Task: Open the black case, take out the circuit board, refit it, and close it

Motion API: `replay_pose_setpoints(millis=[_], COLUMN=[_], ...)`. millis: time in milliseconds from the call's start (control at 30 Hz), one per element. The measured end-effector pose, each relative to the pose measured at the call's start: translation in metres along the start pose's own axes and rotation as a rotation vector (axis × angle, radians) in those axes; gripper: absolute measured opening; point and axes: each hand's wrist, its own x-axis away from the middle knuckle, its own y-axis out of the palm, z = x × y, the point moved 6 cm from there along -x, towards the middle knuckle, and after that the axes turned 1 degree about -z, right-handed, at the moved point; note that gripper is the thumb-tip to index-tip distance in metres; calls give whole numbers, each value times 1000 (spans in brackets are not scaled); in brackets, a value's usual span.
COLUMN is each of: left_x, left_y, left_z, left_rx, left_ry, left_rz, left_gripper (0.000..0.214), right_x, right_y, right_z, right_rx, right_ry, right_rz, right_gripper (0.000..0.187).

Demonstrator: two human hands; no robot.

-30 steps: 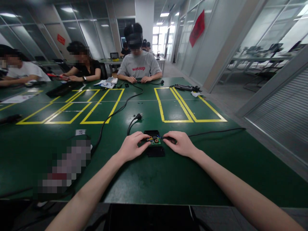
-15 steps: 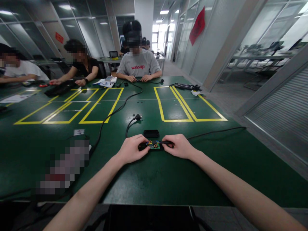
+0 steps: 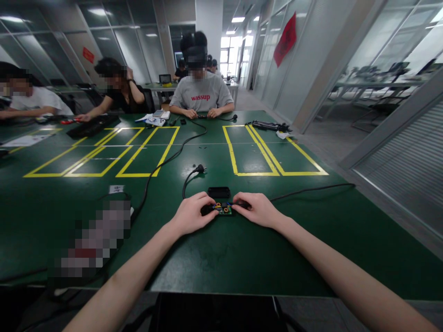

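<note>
Between my two hands lies a small green circuit board [image 3: 226,210] with copper-coloured coils and blue and yellow wires. My left hand [image 3: 194,213] pinches the black cable end at the board's left side. At the right side, my right hand [image 3: 258,210] is closed on the other black cable end, where blue wires run to the board. Just beyond the board rests a black plastic cover [image 3: 218,192], its hollow side up. A black power plug [image 3: 200,168] on a bent cable lies farther off, and another black cable [image 3: 311,188] stretches from my right hand to the right.
The green table [image 3: 221,263] bears yellow tape outlines [image 3: 256,174]. A long black cable [image 3: 148,184] snakes along its left part, near a blurred-out object [image 3: 100,235]. Across the table a person in a grey shirt [image 3: 200,94] works; black tripod-like gear [image 3: 270,125] lies at the far right.
My view has shifted slightly. Both hands keep their grip at the board's ends, the right fingertips a little nearer the board. A co-worker at the far left has raised a hand to the head.
</note>
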Motion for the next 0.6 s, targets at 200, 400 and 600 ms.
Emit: replay_pose_setpoints(millis=[200,400,600], left_x=[0,0,-3], left_y=[-2,0,0], left_z=[-2,-6,-6], left_rx=[41,66,6], left_ry=[45,17,-13], left_rz=[2,-16,9], left_gripper=[13,14,19], right_x=[1,2,1], right_y=[-2,-5,-1], right_z=[-4,-14,-12], right_rx=[-9,-13,-28], right_ry=[-90,-173,-211], right_rz=[26,5,23], right_gripper=[15,16,16])
